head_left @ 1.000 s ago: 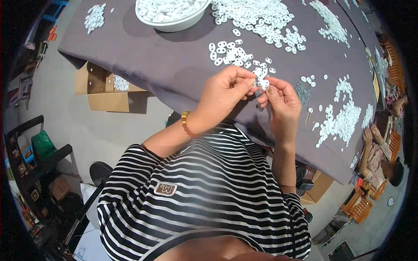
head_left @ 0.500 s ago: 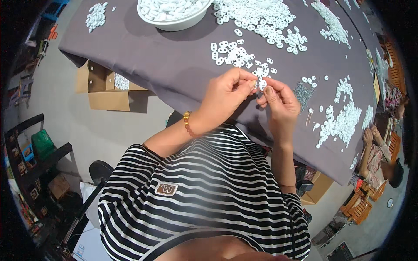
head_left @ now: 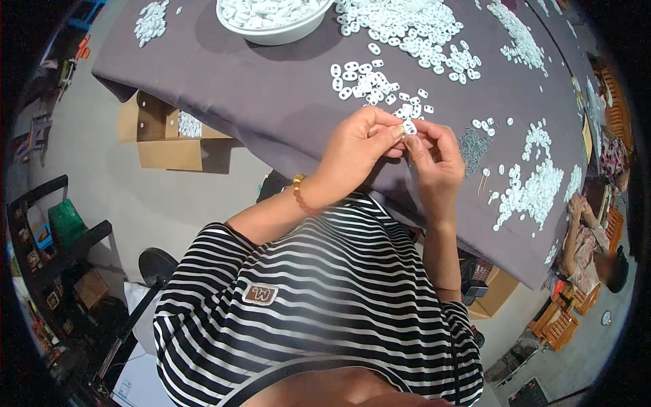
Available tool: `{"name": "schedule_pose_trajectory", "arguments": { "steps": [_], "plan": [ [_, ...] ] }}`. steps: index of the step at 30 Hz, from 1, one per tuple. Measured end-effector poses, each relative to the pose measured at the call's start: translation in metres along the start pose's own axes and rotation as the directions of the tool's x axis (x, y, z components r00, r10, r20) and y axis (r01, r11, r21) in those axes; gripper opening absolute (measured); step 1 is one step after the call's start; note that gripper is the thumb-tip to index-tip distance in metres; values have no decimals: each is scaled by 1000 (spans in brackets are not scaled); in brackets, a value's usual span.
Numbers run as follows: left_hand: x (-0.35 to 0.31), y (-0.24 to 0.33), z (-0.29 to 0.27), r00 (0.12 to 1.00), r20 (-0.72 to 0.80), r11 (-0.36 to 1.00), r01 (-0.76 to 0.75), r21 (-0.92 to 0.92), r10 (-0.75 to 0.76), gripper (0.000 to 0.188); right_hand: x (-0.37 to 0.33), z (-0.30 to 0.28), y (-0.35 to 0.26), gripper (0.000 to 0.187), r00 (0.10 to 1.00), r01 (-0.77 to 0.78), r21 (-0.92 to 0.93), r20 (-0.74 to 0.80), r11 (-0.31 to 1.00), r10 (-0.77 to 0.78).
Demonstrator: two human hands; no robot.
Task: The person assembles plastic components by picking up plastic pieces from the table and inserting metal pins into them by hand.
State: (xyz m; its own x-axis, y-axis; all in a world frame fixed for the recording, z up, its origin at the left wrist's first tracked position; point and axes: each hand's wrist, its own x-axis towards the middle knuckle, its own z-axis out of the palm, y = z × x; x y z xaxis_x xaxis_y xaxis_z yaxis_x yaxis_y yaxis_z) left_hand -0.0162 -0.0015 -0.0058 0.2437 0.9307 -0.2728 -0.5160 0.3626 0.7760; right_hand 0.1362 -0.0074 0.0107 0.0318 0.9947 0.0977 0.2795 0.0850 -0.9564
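Note:
Between my two hands, just over the near edge of the cloth, is a small white oval plastic piece with two holes point(head_left: 409, 127). My left hand point(head_left: 363, 146) pinches its left side with thumb and forefinger. On its other side my right hand point(head_left: 435, 152) grips it the same way, thumb in front. Any smaller part between the fingertips is hidden. Just beyond the fingers lies a loose group of white two-hole pieces point(head_left: 369, 85). Beside my right hand is a pile of small grey metal pins point(head_left: 473, 148).
A white bowl point(head_left: 271, 32) full of white pieces stands at the far left of the dark tablecloth point(head_left: 258, 88). More heaps point(head_left: 539, 193) lie to the right. An open cardboard box point(head_left: 169, 154) sits below the table's left edge. Another person point(head_left: 586, 237) sits at far right.
Both hands have drawn closer together around the white piece, and the left fingertips now cover more of its side. The view has shifted slightly.

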Motion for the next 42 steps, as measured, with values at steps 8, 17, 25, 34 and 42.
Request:
{"name": "schedule_pose_trajectory", "arguments": {
  "steps": [8, 17, 25, 34, 42],
  "plan": [
    [1, 7, 0, 995, 33, 994, 99, -56, -97, 24, 2, -2, -6, 24, 972, 232, -306, 36, 923, -233],
    [2, 1, -2, 996, 82, 997, 43, -58, -38, 26, 2, -2, -6, 31, 942, 328, -444, 89, 834, -323],
    [6, -2, -6, 990, 139, 993, 29, -112, -13, 28, 0, -4, -5, 27, 913, 389, -556, 125, 735, -389],
    [7, -2, -8, 984, 171, 998, -47, -52, 55, 30, 1, -2, -4, 29, 897, 401, -604, 107, 689, -429],
    [7, 3, -9, 967, 225, 993, -114, -37, 119, 25, 1, -3, 0, 29, 862, 425, -709, 128, 562, -490]
  ]
}}
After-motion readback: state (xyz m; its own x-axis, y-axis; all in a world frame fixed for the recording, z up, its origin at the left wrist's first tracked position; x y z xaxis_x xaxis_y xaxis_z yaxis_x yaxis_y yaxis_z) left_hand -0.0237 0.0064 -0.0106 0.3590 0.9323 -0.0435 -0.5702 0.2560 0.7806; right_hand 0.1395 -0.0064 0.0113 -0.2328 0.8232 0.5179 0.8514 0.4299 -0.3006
